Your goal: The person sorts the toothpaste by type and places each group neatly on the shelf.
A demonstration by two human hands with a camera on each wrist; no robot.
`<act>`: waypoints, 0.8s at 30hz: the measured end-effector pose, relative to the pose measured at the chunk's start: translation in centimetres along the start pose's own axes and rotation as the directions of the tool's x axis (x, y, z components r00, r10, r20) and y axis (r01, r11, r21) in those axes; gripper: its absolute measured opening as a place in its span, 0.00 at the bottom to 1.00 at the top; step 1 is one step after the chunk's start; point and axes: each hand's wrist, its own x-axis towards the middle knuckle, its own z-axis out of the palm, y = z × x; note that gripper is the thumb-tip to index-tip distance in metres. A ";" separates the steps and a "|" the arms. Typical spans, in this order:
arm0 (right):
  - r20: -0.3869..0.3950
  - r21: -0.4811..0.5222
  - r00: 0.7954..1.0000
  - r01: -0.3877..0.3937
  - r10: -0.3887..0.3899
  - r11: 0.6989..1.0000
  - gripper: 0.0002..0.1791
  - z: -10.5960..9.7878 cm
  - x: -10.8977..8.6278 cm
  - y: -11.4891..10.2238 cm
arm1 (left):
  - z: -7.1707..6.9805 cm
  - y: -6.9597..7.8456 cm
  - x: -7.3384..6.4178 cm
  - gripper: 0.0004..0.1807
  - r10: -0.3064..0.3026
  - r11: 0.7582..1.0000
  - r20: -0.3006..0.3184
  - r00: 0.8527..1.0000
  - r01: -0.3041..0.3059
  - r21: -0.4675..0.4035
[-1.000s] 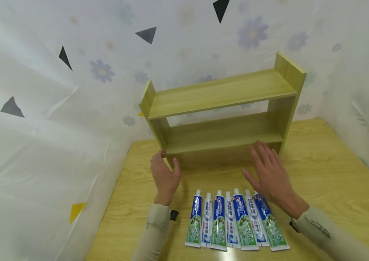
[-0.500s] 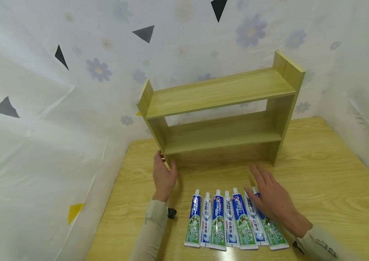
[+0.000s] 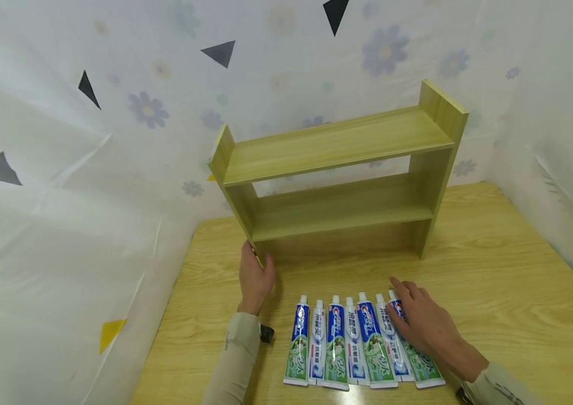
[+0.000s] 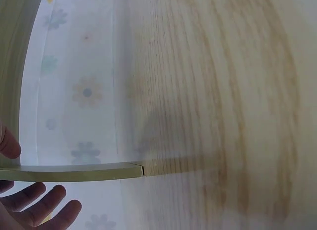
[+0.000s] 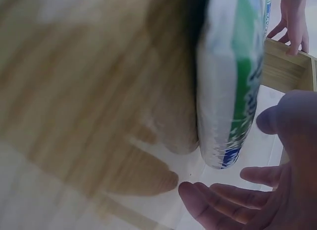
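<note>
A light-wood two-tier shelf (image 3: 337, 149) stands at the back of the table in the head view. My left hand (image 3: 256, 281) grips the lower front of its left side panel, thumb on the inner side and fingers outside. In the left wrist view the thumb and fingers straddle that panel (image 4: 74, 173). My right hand (image 3: 425, 320) hovers with spread fingers over the rightmost toothpaste tube (image 3: 424, 368), hiding its middle. The right wrist view shows the fingers around this tube's (image 5: 228, 86) cap end, nothing pinched between them.
Several more toothpaste tubes (image 3: 335, 351), green-and-blue alternating with slimmer white, lie in a row before the shelf, caps toward it. The wooden table (image 3: 509, 281) meets plastic-covered walls (image 3: 63, 236) on the left, back and right.
My right hand has drawn back from the shelf's lower right front to the rightmost toothpaste tube. My left hand has slid slightly down at the left panel. The shelf has barely shifted.
</note>
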 end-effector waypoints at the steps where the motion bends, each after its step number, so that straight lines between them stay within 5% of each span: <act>1: 0.002 0.001 1.000 -0.001 0.001 1.000 0.37 0.0 -0.1 0.0 | 0.0 0.0 0.0 0.31 0.005 1.000 0.001 1.000 -0.005 -0.002; 17: 0.034 -0.062 0.999 0.017 -0.015 0.998 0.30 0.2 -0.2 -0.2 | 0.1 -1.0 -0.2 0.29 0.050 0.992 0.069 0.996 -0.042 -0.116; 24: 0.084 -0.031 0.996 -0.026 0.028 0.999 0.34 -0.3 -0.2 -0.3 | 0.0 -1.3 0.0 0.29 0.055 0.996 0.096 0.994 -0.047 -0.080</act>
